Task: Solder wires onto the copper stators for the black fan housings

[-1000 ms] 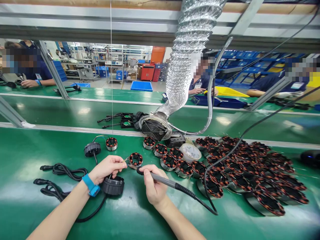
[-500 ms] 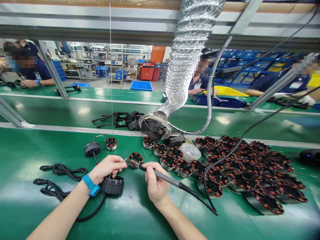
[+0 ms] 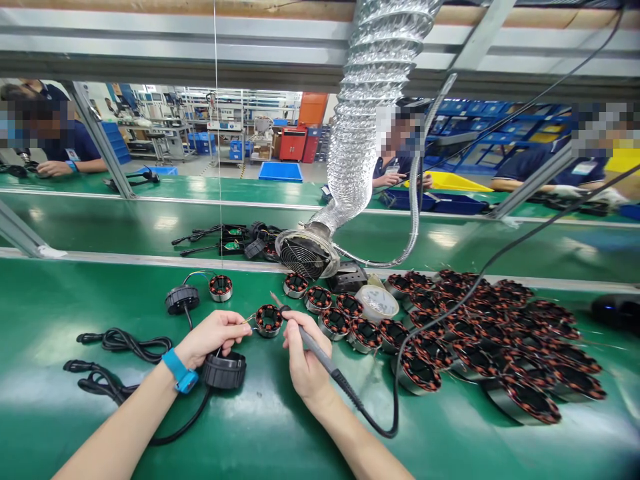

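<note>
My left hand [image 3: 214, 339] is closed in a pinch on thin wires that lead to a small copper-wound stator [image 3: 269, 319] on the green bench. Just below that hand sits a round black cap [image 3: 225, 371] with a black cable. My right hand [image 3: 304, 364] grips a soldering iron [image 3: 309, 340]. Its tip is lifted and points up and away, just right of the stator. The iron's black cord loops away to the right.
Many more stators [image 3: 475, 340] lie in a pile to the right, beside a round tin [image 3: 379, 303]. A fume-extractor fan [image 3: 306, 255] on a silver duct hangs behind. A second black cap [image 3: 182, 299] and coiled cables [image 3: 120, 343] lie left. Other people sit across the conveyor.
My right hand has swung the soldering iron's tip up and off the stator's left side. The left hand has kept its pinch on the wires.
</note>
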### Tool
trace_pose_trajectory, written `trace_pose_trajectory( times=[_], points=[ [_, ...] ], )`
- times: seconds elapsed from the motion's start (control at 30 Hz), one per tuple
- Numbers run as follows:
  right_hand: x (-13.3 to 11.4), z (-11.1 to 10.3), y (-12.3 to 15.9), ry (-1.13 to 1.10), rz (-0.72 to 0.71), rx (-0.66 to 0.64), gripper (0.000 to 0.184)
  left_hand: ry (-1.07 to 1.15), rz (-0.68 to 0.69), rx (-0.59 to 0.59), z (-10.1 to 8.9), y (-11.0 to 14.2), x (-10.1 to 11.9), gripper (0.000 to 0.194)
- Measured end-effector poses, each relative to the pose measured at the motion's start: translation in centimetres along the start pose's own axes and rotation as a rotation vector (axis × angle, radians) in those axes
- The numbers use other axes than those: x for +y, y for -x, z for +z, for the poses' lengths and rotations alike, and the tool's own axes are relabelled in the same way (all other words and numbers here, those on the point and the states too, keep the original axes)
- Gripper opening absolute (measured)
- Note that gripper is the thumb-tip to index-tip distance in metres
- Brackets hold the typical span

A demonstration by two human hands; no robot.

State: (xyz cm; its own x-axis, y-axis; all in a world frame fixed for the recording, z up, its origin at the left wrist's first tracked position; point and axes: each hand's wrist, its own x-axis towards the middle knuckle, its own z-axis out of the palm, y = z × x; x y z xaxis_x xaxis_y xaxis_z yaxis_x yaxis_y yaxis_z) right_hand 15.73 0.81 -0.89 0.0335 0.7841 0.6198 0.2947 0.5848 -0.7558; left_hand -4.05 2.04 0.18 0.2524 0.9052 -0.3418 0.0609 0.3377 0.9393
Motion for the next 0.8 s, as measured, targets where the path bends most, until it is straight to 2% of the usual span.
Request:
trace_pose_trajectory(
  times=[0.13,0.27,0.47,0.8],
  points=[
    [0.3,0.3,-0.3,0.047,-0.069,-0.050,0.020,-0.001,0.000,-0.001,0.0,-0.1,0.0,0.040],
    [0.7,0.7,-0.5,0.131,-0.101,-0.113,0.027,-0.004,0.002,0.001,0.0,0.0,-0.1,0.040],
    [1.0,1.0,-0.5,0.151,-0.081,-0.214,0.049,-0.013,0.004,0.006,0.0,0.0,-0.1,0.040],
    [2.3,1.3,-0.4,0.177,-0.037,-0.310,0.062,-0.017,-0.005,0.015,0.0,0.0,0.1,0.042]
  ],
)
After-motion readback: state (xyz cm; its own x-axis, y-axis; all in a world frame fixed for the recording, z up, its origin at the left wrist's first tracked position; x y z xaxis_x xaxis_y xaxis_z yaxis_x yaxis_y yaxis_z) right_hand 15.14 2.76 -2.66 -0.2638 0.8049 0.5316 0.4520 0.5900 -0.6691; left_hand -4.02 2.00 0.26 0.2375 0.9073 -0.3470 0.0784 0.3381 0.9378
